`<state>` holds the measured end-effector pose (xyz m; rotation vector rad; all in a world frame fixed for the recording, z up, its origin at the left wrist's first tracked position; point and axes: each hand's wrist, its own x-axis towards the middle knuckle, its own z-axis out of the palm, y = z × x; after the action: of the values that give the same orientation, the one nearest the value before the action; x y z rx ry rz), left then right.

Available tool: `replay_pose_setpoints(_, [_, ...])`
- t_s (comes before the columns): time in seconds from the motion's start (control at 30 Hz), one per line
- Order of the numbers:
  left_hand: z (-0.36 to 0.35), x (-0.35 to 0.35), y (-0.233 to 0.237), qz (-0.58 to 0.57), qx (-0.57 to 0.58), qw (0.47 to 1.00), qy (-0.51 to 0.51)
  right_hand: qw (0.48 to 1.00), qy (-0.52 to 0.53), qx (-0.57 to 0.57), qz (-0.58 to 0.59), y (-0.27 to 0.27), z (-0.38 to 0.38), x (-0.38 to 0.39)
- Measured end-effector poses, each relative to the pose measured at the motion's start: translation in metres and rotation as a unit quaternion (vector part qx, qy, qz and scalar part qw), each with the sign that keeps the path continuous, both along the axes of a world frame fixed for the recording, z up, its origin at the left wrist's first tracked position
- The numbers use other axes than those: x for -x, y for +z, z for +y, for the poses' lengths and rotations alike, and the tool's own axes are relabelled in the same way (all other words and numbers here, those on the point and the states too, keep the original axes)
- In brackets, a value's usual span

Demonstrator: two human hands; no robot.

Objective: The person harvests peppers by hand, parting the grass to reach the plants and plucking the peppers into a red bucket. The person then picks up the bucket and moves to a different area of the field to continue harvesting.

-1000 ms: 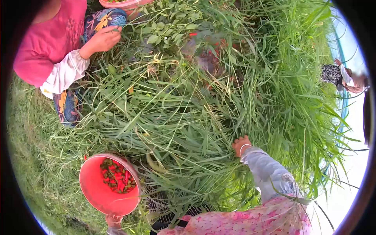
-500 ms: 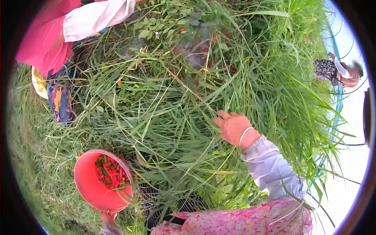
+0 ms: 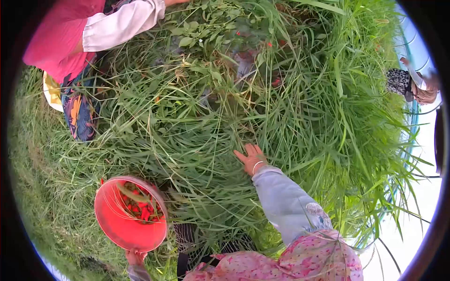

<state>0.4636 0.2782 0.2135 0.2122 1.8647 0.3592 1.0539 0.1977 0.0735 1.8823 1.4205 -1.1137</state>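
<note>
Tall green grass [image 3: 197,122] fills the field, heaped and tangled, with leafy plants near the top; a co-worker's white sleeve [image 3: 117,23] reaches into it at upper left; another person [image 3: 408,84] stands at the far right edge. Low on the left sits the red bucket [image 3: 112,220], round and tilted towards the camera, gripped at its lower rim by the left hand [image 3: 136,256]. The right hand [image 3: 251,157], fingers spread, lies flat on the grass, well apart from the bucket; half a second ago it was raised and further right. Red and green chillies [image 3: 140,208] lie inside the bucket.
</note>
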Motion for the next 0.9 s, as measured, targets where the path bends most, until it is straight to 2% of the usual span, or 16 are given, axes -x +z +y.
replay_pose_setpoints(0.1, [0.003,0.007,-0.002,-0.027,0.005,1.000,0.014,0.999,0.013,-0.044,-0.018,0.005,-0.016,-0.011])
replay_pose_setpoints(0.2, [0.005,0.003,0.003,-0.021,0.018,1.000,0.014,0.998,-0.005,0.037,-0.046,0.016,0.000,-0.002])
replay_pose_setpoints(0.3, [0.007,-0.003,0.003,-0.011,0.027,1.000,0.007,0.989,0.040,-0.075,-0.119,0.005,-0.017,0.004])
replay_pose_setpoints(0.43, [0.002,0.015,-0.010,-0.012,0.046,0.999,0.022,0.992,-0.063,-0.100,-0.047,0.082,-0.012,0.008])
replay_pose_setpoints(0.53, [0.003,0.027,-0.009,-0.035,0.050,0.998,-0.012,0.999,-0.034,-0.006,-0.007,0.156,-0.009,0.026])
replay_pose_setpoints(0.6, [0.009,0.021,-0.002,-0.029,0.048,0.998,-0.038,0.999,-0.014,0.027,-0.013,0.170,-0.038,0.037])
replay_pose_setpoints(0.63, [0.001,0.048,-0.023,-0.049,0.055,0.997,-0.024,0.999,-0.019,0.049,-0.013,0.178,-0.046,0.041])
replay_pose_setpoints(0.77, [0.027,0.017,0.038,-0.014,0.062,0.998,-0.003,0.995,-0.043,0.076,-0.038,0.193,-0.083,0.051])
replay_pose_setpoints(0.9, [0.028,0.048,0.056,-0.038,0.053,0.998,-0.020,0.981,-0.077,0.154,-0.092,0.209,-0.094,0.057])
